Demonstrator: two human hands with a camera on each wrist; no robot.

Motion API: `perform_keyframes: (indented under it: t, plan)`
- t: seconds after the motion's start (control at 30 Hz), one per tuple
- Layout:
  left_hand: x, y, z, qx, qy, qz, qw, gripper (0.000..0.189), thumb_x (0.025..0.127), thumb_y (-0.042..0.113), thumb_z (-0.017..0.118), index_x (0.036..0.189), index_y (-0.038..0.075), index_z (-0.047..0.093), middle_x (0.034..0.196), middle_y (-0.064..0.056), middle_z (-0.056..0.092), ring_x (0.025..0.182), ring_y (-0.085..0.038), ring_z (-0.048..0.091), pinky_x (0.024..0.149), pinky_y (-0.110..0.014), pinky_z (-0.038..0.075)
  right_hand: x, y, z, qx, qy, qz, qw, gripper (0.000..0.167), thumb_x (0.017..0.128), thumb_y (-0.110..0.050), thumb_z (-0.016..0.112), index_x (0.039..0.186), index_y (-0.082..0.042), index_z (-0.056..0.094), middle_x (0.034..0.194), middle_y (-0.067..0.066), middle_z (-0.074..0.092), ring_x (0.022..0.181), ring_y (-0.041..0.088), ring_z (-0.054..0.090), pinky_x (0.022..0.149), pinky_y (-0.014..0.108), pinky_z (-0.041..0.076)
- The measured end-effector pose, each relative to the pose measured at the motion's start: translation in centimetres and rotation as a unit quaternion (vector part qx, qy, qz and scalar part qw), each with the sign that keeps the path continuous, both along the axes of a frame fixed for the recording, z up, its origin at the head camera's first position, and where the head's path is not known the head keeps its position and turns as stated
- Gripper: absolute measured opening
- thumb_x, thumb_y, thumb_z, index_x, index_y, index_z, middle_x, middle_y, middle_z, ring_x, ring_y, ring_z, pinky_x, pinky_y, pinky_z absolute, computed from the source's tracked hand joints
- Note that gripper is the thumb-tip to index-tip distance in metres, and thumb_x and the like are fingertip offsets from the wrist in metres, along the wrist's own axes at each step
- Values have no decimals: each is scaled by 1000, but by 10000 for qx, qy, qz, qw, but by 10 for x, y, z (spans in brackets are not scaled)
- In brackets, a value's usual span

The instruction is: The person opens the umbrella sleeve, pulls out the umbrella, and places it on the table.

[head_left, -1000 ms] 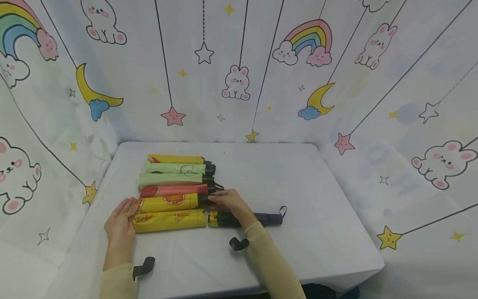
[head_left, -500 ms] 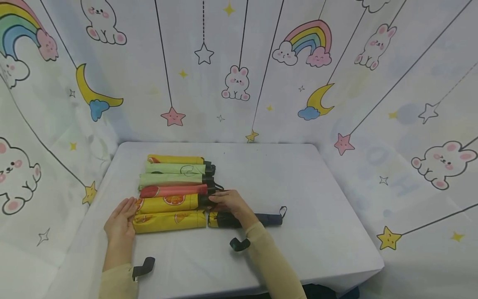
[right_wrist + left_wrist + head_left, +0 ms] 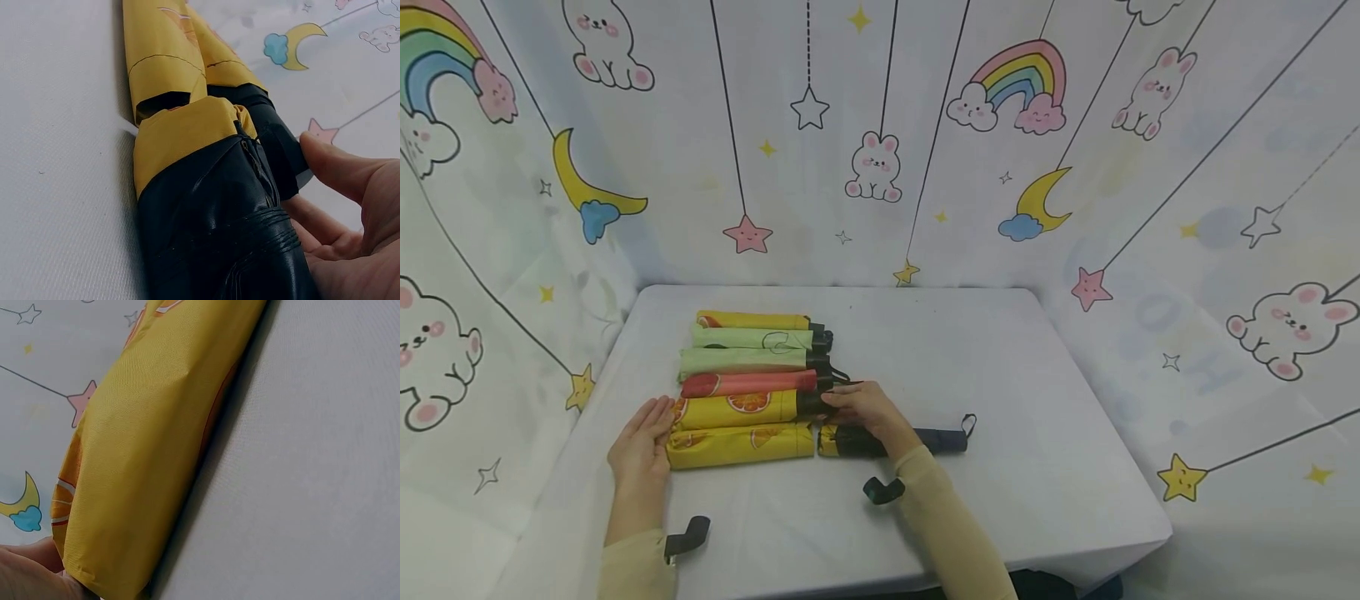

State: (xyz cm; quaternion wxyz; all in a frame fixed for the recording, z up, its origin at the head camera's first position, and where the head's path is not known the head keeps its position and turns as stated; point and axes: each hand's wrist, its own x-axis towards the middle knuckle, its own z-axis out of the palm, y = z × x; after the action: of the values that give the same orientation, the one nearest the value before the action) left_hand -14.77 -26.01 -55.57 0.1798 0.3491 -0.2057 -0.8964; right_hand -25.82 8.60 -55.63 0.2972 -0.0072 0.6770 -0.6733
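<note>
In the head view, several folded umbrellas in fruit-print covers lie in a row. My right hand (image 3: 867,408) pinches the black handle end (image 3: 282,147) of the yellow orange-print umbrella (image 3: 733,410) between thumb and fingers. Against the left ends of the two nearest yellow pieces rests my left hand (image 3: 642,443), its fingers straight. The nearest yellow cover (image 3: 134,450) has an open right end, dark inside. A black folded umbrella (image 3: 215,200) with a yellow edge lies beside that opening, under my right wrist; its navy handle ends in a loop.
Behind the held umbrella lie a red umbrella (image 3: 752,382), two light green ones, the nearer green umbrella (image 3: 745,360) among them, and another yellow umbrella (image 3: 756,319). They rest on a white-covered table (image 3: 1037,467). A patterned curtain (image 3: 820,183) rises around the table's back and sides.
The yellow umbrella's handle end and my right hand have shifted very slightly. My left hand stays at the left ends.
</note>
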Motion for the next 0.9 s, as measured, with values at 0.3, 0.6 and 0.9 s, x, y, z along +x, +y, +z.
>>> perform_keyframes:
  t: [0.3,0.6,0.9]
  plan:
    - [1,-1,0,78,-18,18,10000,70,90,-25,62,153,4,50,109,-11,78,134,-22,59,98,-28,56,-1,2,1,-73,-244,-205,9995,31,91,-17,84,114,2,78,105,20,78,92,27,78,87,41,64]
    - [0,-2,-1,190,5,49,9998,66,89,-26,63,147,4,58,110,-11,78,133,-22,61,98,-28,56,-4,3,3,-129,-291,-188,9993,32,92,-16,83,115,4,76,104,19,78,91,27,78,87,44,64]
    - [3,-2,3,262,115,22,9996,57,91,-27,59,139,2,63,110,-13,78,127,-21,64,101,-27,54,-3,5,3,47,-117,-161,9998,31,92,-20,82,115,1,78,104,18,78,88,26,78,86,42,64]
